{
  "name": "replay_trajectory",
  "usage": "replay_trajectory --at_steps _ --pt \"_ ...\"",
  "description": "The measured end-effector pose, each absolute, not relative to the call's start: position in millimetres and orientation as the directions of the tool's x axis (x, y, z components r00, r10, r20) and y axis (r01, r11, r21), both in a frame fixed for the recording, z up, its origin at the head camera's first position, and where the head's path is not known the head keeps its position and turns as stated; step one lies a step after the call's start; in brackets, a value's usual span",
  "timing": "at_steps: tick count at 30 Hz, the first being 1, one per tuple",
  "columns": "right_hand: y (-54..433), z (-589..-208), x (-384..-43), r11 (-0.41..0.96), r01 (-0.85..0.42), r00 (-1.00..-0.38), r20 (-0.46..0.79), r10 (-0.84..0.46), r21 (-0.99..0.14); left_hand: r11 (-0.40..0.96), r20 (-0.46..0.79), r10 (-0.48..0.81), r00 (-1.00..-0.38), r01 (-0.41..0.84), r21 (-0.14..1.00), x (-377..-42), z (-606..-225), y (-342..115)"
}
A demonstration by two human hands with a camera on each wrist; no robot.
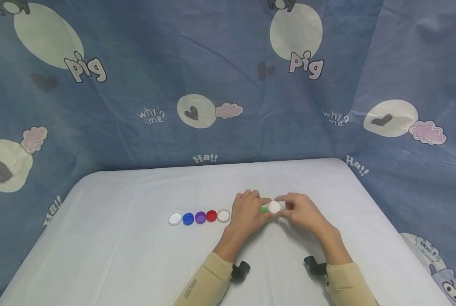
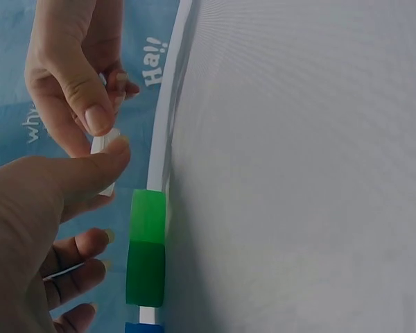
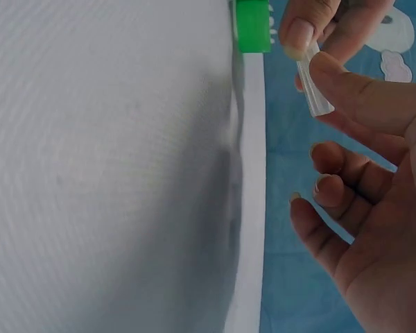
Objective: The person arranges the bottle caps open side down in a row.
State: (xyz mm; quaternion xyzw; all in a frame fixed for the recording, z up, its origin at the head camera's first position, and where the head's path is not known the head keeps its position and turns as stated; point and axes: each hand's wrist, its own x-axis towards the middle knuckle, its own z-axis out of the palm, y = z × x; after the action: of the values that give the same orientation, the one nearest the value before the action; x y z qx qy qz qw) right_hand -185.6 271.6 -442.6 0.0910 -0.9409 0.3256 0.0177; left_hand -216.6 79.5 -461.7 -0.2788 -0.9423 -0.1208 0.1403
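A white bottle cap [image 1: 274,207] is held up between both hands, just above the tabletop. My left hand [image 1: 247,212] pinches its left side with thumb and index finger. From the other side, my right hand [image 1: 302,212] pinches it the same way. In the right wrist view the white cap [image 3: 320,102] appears edge-on, its other fingers apart from it. Beside the hands stands a green cap [image 1: 263,209], mostly covered by the left hand in the head view. Two shades of green, a lighter cap [image 2: 148,215] and a darker cap [image 2: 145,274], show in the left wrist view.
Left of the hands, a row holds a white cap [image 1: 175,219], a blue cap [image 1: 188,219], a purple cap [image 1: 200,217], a red cap [image 1: 211,216] and a cream cap [image 1: 223,216]. They sit on a white-covered table [image 1: 136,263]. Behind hangs a blue printed cloth [image 1: 228,51].
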Motion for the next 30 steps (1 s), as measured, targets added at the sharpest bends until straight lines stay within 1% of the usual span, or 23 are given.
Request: replay_trajectory --at_steps 15,24,30 --pt "272 -442 -185 0.828 -0.155 -0.988 0.104 -0.117 -0.538 0.828 0.293 0.462 -0.837 0.525 0.195 -219 -462 88" --pt "272 -447 -188 0.869 -0.110 -0.994 0.056 -0.095 -0.483 0.848 0.247 0.444 -0.861 0.493 0.195 -220 -466 95" --pt "269 -449 -188 0.877 -0.069 -0.997 0.018 -0.069 -0.476 0.860 0.245 0.429 -0.869 0.476 0.184 -219 -470 98"
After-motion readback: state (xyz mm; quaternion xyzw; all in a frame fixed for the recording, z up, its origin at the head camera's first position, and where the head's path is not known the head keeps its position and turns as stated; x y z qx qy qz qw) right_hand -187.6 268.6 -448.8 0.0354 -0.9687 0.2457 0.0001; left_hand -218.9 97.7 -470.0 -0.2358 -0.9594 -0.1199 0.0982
